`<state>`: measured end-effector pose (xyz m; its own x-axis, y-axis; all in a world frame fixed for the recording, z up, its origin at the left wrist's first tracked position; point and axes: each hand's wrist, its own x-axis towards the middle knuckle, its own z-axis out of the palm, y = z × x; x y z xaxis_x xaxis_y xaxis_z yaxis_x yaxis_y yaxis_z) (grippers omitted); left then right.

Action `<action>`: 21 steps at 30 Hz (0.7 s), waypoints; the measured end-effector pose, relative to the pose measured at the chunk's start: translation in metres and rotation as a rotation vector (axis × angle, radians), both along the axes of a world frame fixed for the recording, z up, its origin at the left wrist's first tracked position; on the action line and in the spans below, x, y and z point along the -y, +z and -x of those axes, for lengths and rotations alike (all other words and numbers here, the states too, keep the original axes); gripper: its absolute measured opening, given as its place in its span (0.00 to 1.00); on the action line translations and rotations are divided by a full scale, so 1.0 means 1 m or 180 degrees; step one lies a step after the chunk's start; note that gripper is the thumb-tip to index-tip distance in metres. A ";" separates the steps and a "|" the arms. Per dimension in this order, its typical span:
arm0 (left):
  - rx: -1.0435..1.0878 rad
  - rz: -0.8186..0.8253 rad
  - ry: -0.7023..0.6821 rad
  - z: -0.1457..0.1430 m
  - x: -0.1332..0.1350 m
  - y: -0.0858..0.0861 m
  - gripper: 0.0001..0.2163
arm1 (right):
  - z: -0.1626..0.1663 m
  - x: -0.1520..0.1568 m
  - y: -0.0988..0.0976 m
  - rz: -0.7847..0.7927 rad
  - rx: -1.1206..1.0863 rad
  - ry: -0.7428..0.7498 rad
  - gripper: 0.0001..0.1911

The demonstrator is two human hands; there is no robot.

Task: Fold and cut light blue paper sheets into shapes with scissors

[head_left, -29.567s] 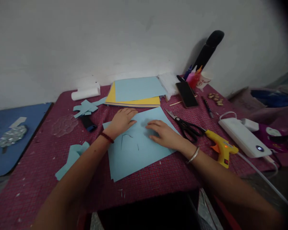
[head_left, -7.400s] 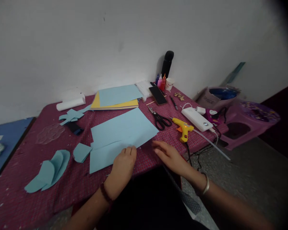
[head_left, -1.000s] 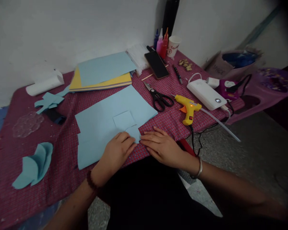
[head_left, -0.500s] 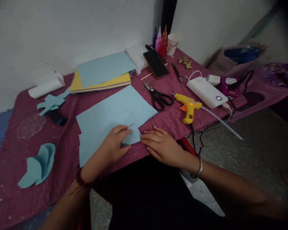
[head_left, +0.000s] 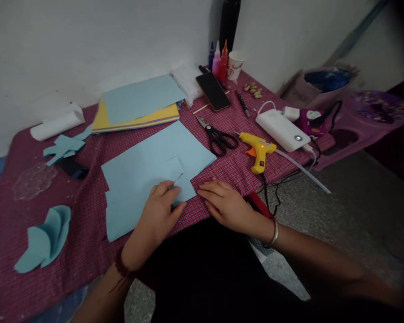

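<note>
My left hand [head_left: 160,207] rests on a small light blue paper piece [head_left: 187,190], its fingers bent and the thumb apart from them. Beside its fingertips shows a thin dark line [head_left: 179,176]; whether it is a mark or a slender loose thing I cannot tell. Larger light blue sheets [head_left: 144,163] lie under the small piece. My right hand [head_left: 224,199] lies on the cloth at the table's front edge, fingers stretched out, holding nothing, just right of the small piece's corner. Black-handled scissors [head_left: 218,139] lie beyond it, with a yellow glue gun [head_left: 258,150] to their right.
A paper stack [head_left: 139,101], a phone [head_left: 213,91], paint bottles [head_left: 219,65] and a paper cup [head_left: 235,65] stand or lie at the back. To the right are a white power bank [head_left: 283,129] and cables. Cut blue paper shapes [head_left: 45,240] lie at the left.
The view has shifted slightly, so the table things sit a little further left. My left hand stays on the paper with its thumb slightly moved; my right hand sits slightly farther from the small piece.
</note>
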<state>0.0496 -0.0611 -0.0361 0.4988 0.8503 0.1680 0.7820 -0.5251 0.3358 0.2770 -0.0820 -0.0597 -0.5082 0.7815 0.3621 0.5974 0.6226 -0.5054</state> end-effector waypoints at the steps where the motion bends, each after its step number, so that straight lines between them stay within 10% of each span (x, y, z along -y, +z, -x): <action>1: 0.0024 0.0000 0.0039 -0.001 0.001 0.000 0.11 | 0.000 0.000 0.000 -0.0012 0.0041 0.0004 0.17; 21: 0.0450 0.0196 0.0280 -0.005 0.005 -0.002 0.09 | 0.000 0.000 0.000 -0.0040 0.0228 0.0029 0.17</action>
<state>0.0548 -0.0664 -0.0379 0.3972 0.9004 0.1774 0.7666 -0.4318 0.4752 0.2766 -0.0817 -0.0596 -0.5402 0.7724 0.3342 0.6261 0.6342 -0.4537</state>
